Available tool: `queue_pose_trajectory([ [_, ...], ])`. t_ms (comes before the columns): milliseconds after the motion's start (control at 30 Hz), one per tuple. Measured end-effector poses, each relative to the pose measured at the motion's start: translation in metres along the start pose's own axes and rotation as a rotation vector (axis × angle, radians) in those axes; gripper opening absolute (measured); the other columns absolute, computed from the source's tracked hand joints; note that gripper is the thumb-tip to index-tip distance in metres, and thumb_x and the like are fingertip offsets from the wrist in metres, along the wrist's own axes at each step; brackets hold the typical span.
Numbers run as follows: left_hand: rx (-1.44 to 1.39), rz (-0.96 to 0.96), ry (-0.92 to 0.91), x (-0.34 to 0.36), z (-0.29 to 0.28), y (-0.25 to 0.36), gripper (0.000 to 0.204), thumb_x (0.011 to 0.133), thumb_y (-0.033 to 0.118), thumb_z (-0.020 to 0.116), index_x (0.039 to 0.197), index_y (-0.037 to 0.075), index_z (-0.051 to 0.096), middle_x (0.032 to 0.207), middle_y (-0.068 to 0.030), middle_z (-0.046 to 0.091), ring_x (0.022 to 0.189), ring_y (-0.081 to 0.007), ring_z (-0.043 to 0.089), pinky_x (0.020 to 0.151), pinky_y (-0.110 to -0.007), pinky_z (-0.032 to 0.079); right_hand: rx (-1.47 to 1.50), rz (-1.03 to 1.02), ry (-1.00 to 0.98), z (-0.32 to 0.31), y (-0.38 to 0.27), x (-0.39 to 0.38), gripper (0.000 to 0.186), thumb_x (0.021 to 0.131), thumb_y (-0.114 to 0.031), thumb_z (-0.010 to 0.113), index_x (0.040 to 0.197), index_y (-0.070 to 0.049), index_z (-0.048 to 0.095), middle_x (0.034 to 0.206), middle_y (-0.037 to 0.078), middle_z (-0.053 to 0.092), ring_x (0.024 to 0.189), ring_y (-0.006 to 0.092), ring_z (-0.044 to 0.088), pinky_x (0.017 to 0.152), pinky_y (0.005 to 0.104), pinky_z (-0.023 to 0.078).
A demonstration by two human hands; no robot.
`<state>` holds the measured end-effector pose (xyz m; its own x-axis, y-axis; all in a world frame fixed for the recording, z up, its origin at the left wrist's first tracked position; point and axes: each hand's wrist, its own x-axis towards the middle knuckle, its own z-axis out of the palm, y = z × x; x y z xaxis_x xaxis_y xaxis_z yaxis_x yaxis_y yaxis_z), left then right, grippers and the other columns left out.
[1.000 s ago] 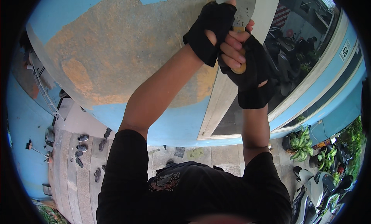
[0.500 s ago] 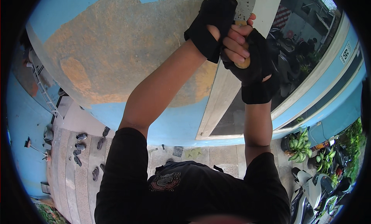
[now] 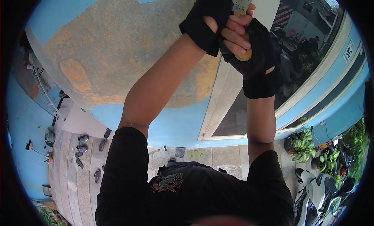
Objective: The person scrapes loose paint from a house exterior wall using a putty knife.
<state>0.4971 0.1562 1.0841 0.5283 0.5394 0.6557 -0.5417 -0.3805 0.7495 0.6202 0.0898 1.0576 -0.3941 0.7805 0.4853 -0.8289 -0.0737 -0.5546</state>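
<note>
My right hand (image 3: 251,46), in a black fingerless glove, is closed round the yellowish wooden handle of a scraper (image 3: 244,56). The grey, speckled blade (image 3: 244,0) points up and runs out at the top edge, against the pale window frame (image 3: 223,94). Close beside it on the left, my left hand (image 3: 212,21) wears a matching glove and is raised by the blade. Its fingers are hidden behind the glove and the picture's edge. Left of my hands, the wall has a large bare patch (image 3: 136,50) of grey and orange-brown, bordered by light blue paint.
A dark window (image 3: 294,58) lies right of my hands. On the paving below left are several shoes (image 3: 82,148); a ladder (image 3: 43,87) and a broom (image 3: 37,149) lean farther left. Potted plants (image 3: 304,146) and a parked motorbike (image 3: 321,187) stand at lower right.
Both hands have moved up and slightly left together with the scraper. Less of the blade shows, and the left fingertip seen before is out of sight.
</note>
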Motion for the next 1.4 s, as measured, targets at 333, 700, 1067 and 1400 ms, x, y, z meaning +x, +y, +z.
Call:
queue_pose_trajectory([
  [333,-0.673,-0.198,-0.374,0.011,-0.004,0.004,0.051,0.107,0.047,0.047,0.101,0.001,0.067,0.078,-0.0065,0.066,0.061,-0.0154,0.059,0.054,-0.029,0.050,-0.065,-0.087,0.043,0.007,0.004,0.009,0.018,0.099,-0.008,0.054,0.082,-0.007,0.048,0.072,0.001,0.045,0.050,0.0103,0.040,0.045,0.0255,0.035],
  [700,-0.187,-0.125,0.014,0.014,-0.008,0.012,0.055,0.107,0.050,0.047,0.100,-0.001,0.065,0.071,-0.0028,0.060,0.054,-0.0120,0.051,0.048,-0.027,0.042,0.003,-0.022,0.019,0.004,0.006,0.010,0.021,0.099,-0.009,0.053,0.079,-0.008,0.047,0.071,0.001,0.045,0.049,0.0104,0.041,0.046,0.0256,0.036],
  [1067,-0.182,-0.087,0.094,0.007,-0.009,0.015,0.044,0.108,0.039,0.047,0.100,0.001,0.068,0.081,-0.0053,0.069,0.065,-0.0145,0.060,0.060,-0.027,0.050,0.067,-0.048,0.042,0.014,0.011,0.009,0.022,0.098,-0.006,0.052,0.077,-0.010,0.045,0.070,0.000,0.043,0.049,0.0095,0.040,0.045,0.0256,0.036],
  [1400,-0.104,-0.046,0.050,0.007,-0.008,0.014,0.043,0.107,0.039,0.049,0.103,0.001,0.068,0.083,-0.0063,0.069,0.064,-0.0159,0.061,0.061,-0.029,0.051,0.024,-0.018,0.002,0.011,0.013,0.007,0.020,0.101,-0.012,0.051,0.082,-0.008,0.045,0.074,0.000,0.043,0.053,0.0094,0.041,0.048,0.0258,0.037],
])
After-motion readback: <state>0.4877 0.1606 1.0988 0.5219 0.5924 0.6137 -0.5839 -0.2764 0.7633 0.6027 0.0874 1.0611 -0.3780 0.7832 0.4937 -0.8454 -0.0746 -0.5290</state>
